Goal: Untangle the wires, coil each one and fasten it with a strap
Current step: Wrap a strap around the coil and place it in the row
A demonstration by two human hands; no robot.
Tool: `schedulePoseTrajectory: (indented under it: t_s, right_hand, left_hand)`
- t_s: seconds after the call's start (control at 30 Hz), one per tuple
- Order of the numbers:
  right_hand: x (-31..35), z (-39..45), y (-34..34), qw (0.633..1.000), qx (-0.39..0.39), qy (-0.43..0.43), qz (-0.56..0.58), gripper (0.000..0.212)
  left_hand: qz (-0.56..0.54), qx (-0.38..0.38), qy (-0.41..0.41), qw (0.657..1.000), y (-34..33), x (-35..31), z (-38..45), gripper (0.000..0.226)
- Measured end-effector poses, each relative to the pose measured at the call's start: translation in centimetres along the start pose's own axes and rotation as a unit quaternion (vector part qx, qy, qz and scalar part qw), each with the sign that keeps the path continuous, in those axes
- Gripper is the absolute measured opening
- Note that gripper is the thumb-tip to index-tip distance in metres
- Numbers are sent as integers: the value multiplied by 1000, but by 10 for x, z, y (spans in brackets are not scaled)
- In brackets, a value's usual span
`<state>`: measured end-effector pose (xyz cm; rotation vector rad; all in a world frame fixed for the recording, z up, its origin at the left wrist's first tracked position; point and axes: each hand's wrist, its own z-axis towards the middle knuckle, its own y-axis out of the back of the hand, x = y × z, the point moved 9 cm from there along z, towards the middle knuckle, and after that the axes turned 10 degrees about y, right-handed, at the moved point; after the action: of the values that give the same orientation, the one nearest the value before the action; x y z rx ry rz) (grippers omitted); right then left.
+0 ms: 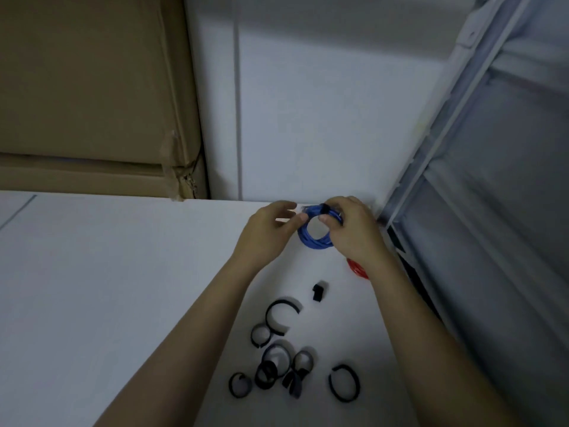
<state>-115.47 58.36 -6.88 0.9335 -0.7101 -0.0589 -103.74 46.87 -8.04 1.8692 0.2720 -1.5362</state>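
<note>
Both hands grip the blue coil (pixel 314 234), which is held up at the far edge of the table (pixel 107 272), close to the wall (pixel 323 118). Right hand (pixel 354 229): its fingers curl over the coil's top right part and the thumb presses in from the coil's hole, so the strands are pinched between them. Left hand (pixel 268 232): its fingers are bent, with thumb and fingertip pinching the coil's upper left edge. A black strap (pixel 324 208) crosses the top of the coil, just beside the right hand's fingers; whether it is fully fastened cannot be told. The coil is a neat ring of several turns of blue wire, round, with an open middle. A wire end seems to stick out at its top left, too blurred to be sure. Nearer the person than the coil, and partly hidden under the right wrist, lies a red wire (pixel 357 269), of which only a small arc shows. Nearer still, well apart from the coil, loose straps (pixel 281 315) lie scattered on the table, black and curled into open rings, some overlapping in a heap; one small one (pixel 318 291) lies folded between the heap and the coil. Left of the coil, beyond the table, stands a box (pixel 92 103) of brown cardboard against the wall.
</note>
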Motion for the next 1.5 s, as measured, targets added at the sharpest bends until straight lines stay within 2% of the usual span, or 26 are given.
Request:
schedulePoseTrajectory:
  t_s: [0.13, 0.23, 0.43, 0.5, 0.63, 0.77, 1.0, 1.07, 1.17, 1.3, 1.4, 1.5]
  right_hand:
    - [-41, 27, -7, 987, 86, -63, -123, 23]
    - [-46, 36, -28, 965, 165, -50, -199, 26]
    - [-48, 44, -37, 942, 205, -21, -265, 33]
    - [-50, 44, -34, 948, 200, -25, -245, 38]
    - [-55, 38, -33, 953, 193, -34, -229, 27]
    - [-53, 33, -34, 951, 196, -36, -235, 36]
    - [-3, 18, -7, 992, 40, 14, -121, 23]
    - [16, 9, -5, 996, 7, 33, -83, 21]
    - [46, 0, -20, 994, 13, 73, -85, 22]
    - [99, 2, -65, 975, 65, 161, -138, 29]
    - [153, 8, -109, 955, 114, 211, -173, 34]
    - [227, 8, -154, 942, 143, 257, -160, 35]
  left_hand:
    - [53, -28, 5, 998, 6, 6, 11, 31]
    - [51, -17, 22, 998, 8, 16, 16, 24]
    - [54, -8, 28, 998, 13, 29, 19, 18]
    - [48, -9, 28, 998, 14, 31, 19, 17]
    - [36, -4, 33, 999, 12, 34, 17, 16]
    - [61, -11, 38, 997, 10, 33, 13, 19]
    - [152, -107, 48, 981, 33, 24, -6, 24]
    - [192, -158, 47, 967, 47, 23, -19, 24]
    - [264, -238, 32, 934, 78, 23, -45, 21]
    - [410, -309, 22, 858, 141, 31, -82, 24]
    - [485, -327, 77, 807, 210, 51, -112, 28]
    - [516, -347, 142, 770, 286, 78, -153, 29]
